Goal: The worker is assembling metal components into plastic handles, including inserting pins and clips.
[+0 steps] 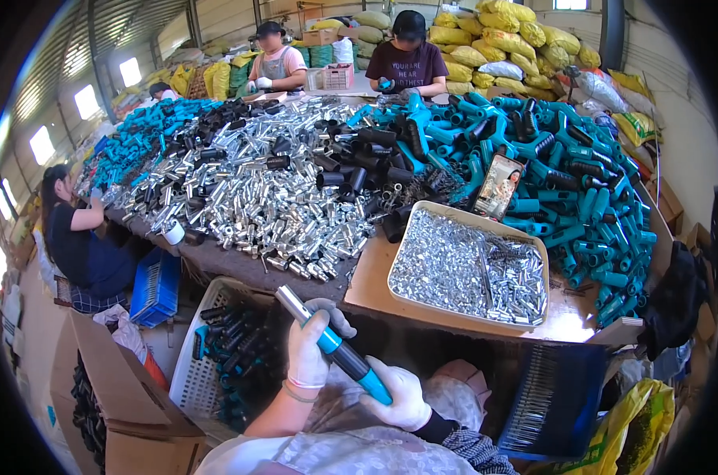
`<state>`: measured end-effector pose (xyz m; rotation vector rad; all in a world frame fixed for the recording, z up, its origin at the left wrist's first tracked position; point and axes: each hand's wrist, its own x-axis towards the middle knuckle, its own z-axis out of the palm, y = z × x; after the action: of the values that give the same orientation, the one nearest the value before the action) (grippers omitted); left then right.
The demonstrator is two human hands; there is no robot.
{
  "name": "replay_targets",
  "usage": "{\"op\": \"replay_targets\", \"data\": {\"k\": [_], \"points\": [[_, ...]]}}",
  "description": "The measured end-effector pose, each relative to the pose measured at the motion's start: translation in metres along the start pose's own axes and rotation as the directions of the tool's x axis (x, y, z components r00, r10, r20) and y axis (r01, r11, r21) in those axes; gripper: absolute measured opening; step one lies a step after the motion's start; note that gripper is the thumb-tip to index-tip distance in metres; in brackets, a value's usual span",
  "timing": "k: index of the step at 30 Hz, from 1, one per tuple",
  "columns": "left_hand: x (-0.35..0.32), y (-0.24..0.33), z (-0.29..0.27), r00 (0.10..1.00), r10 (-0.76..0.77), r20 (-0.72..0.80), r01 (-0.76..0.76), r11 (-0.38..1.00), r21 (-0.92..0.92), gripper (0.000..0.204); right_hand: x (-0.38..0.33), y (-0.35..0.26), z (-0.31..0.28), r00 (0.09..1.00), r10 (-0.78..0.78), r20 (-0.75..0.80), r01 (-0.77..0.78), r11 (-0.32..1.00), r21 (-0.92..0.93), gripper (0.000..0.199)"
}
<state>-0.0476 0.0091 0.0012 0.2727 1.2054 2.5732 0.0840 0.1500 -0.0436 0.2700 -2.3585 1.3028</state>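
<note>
Across my lap lies a tilted tool handle [348, 361], teal and black, with a bare silver metal tube [292, 302] at its upper left end. My left hand [305, 351], in a white glove with grey fingertips, wraps round it near the tube. The lower teal end sits in the grip of my right hand [400, 394], also gloved. Beyond them a shallow cream tray [389, 273] holds many small metal parts. Loose silver metal sleeves [284, 214] are heaped on the table further off.
Teal and black handles [604, 229] pile up at the right, with a phone [499, 186] propped against them. A white crate [186, 378] of handles and an open cardboard box [121, 380] stand at my left. A dark blue bin [561, 396] is at my right. Several people work around the table.
</note>
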Motion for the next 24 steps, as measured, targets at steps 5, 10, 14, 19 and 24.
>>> {"op": "replay_targets", "data": {"k": [5, 10, 14, 19, 24], "points": [[0.002, -0.004, -0.007, 0.999, -0.049, 0.021, 0.051, 0.995, -0.091, 0.024, 0.002, -0.002, -0.001, 1.000, -0.014, 0.003, 0.014, 0.989, -0.150, 0.067], [0.001, -0.011, -0.022, 0.988, -0.141, -0.059, 0.135, 0.986, -0.101, 0.024, 0.002, 0.000, 0.003, 0.999, -0.024, 0.025, 0.027, 0.987, -0.156, 0.066], [-0.002, -0.019, -0.051, 0.954, -0.293, -0.067, 0.270, 0.933, -0.236, 0.024, 0.000, 0.002, 0.009, 0.993, 0.053, 0.101, -0.034, 0.983, -0.181, 0.064], [-0.024, -0.072, -0.111, 0.897, -0.442, 0.019, 0.411, 0.816, -0.406, 0.025, -0.013, 0.017, 0.023, 0.941, 0.133, 0.313, -0.047, 0.962, -0.268, 0.060], [-0.051, -0.089, -0.131, 0.852, -0.459, -0.250, 0.353, 0.858, -0.374, 0.039, -0.009, 0.011, 0.023, 0.903, 0.128, 0.409, 0.021, 0.940, -0.340, 0.053]]}}
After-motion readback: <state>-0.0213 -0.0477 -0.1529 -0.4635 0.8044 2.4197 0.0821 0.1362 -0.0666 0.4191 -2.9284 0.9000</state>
